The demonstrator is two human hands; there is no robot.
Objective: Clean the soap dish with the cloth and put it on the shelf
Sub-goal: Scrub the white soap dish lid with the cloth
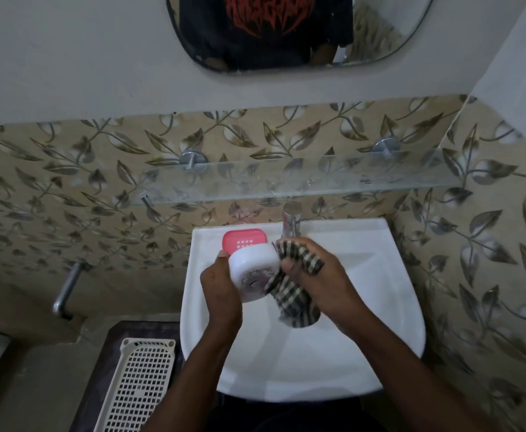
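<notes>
Left of the basin, a metal pipe projects from the tiled wall. Below it, at the basin's lower left, lies a white perforated basket. Over the basin's left half, the left hand grips the white soap dish, fingers curled round its near edge and thumb at the top. The dish is held above the bowl, tilted on edge, and its inner face shows grey grime. Behind it, on the basin's back rim, sits a pink slotted insert, partly hidden by the dish. The checked cloth touches the dish's right edge and hangs down into the bowl. The right hand, over the basin's centre, grips the cloth, which is bunched round its fingers. A chrome tap stands at the middle of the basin's back rim, just behind the cloth. Above the basin, a glass shelf on metal brackets runs along the wall. Higher still hangs a mirror, which reflects a person's dark printed shirt.
</notes>
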